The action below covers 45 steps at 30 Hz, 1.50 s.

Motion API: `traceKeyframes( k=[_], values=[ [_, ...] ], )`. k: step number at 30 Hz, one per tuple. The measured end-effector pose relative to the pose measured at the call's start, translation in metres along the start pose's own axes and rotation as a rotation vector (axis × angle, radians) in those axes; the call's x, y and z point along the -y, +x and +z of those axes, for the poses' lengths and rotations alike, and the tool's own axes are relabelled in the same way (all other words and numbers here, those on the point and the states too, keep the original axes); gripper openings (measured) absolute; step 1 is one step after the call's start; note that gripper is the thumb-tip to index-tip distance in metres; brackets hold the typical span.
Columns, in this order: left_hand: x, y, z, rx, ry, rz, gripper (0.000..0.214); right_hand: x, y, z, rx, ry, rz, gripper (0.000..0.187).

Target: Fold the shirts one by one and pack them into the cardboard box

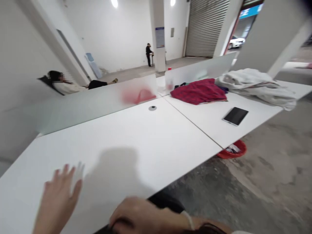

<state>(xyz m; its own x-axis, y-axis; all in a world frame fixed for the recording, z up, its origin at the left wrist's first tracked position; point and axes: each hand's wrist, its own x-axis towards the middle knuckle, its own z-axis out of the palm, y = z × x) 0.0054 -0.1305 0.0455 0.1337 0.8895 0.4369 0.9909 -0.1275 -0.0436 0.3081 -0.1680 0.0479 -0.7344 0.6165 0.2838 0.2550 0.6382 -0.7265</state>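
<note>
My left hand (59, 196) is over the near left part of the white table (151, 136), fingers spread and holding nothing. A faint shadow lies beside its fingertips; I cannot tell whether the palm touches the surface. At the table's front edge, my right hand (143, 213) is blurred, with its fingers curled. Something dark shows under those fingers, too unclear to name. A pale band circles the right wrist. Farther right on the table lie a dark-screened tablet (235, 116), a crumpled red checked cloth (200, 91) and a heap of white cloth (258, 85).
A frosted divider (97, 104) runs along the table's back. Below the front edge stands a red bin (234, 151) with white scraps inside. Behind the divider, one person (70, 86) reclines; another person (148, 53) stands near a pillar (159, 58). A round cable hole (152, 108) sits in the tabletop.
</note>
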Motion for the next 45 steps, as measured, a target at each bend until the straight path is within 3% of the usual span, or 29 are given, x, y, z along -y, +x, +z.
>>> traceKeyframes(
  k=[3,5,7,9,11,13,17,21,28,32,37,41,43,45],
  values=[
    [-0.098,0.061,0.048,-0.106,-0.086,0.241,0.059,-0.053,-0.038,-0.068,-0.4,-0.072,0.222,0.02],
    [-0.158,0.091,0.075,-0.095,-0.135,0.351,0.055,-0.096,-0.062,-0.115,-0.563,-0.209,0.347,0.02],
    [-0.212,0.116,0.095,-0.066,-0.187,0.428,0.049,-0.14,-0.079,-0.158,-0.631,-0.387,0.449,0.023],
    [-0.257,0.135,0.11,-0.034,-0.244,0.485,0.046,-0.181,-0.089,-0.193,-0.619,-0.546,0.584,0.029],
    [-0.29,0.149,0.121,0.011,-0.298,0.512,0.045,-0.216,-0.091,-0.221,-0.605,-0.644,0.729,0.037],
    [-0.307,0.158,0.131,0.071,-0.345,0.509,0.044,-0.244,-0.086,-0.245,-0.614,-0.681,0.814,0.041],
    [-0.309,0.162,0.143,0.148,-0.419,0.491,0.045,-0.287,-0.061,-0.287,-0.608,-0.692,0.858,0.038],
    [-0.302,0.161,0.141,0.148,-0.453,0.493,0.043,-0.321,-0.034,-0.319,-0.626,-0.706,0.938,0.036],
    [-0.3,0.161,0.137,0.128,-0.456,0.513,0.043,-0.349,-0.016,-0.341,-0.847,-0.695,1.209,0.058],
    [-0.301,0.163,0.143,0.128,-0.458,0.531,0.044,-0.357,-0.011,-0.351,-0.893,-0.658,1.26,0.061],
    [-0.302,0.164,0.15,0.116,-0.487,0.531,0.045,-0.36,-0.009,-0.357,-0.889,-0.641,1.276,0.052],
    [-0.304,0.163,0.152,0.12,-0.521,0.514,0.044,-0.346,-0.01,-0.369,-0.883,-0.646,1.249,0.043],
    [-0.304,0.164,0.15,0.127,-0.563,0.492,0.042,-0.33,-0.003,-0.379,-0.914,-0.663,1.173,0.042],
    [-0.303,0.166,0.145,0.125,-0.646,0.468,0.036,-0.306,0.011,-0.39,-0.979,-0.709,0.998,0.041]
  ],
)
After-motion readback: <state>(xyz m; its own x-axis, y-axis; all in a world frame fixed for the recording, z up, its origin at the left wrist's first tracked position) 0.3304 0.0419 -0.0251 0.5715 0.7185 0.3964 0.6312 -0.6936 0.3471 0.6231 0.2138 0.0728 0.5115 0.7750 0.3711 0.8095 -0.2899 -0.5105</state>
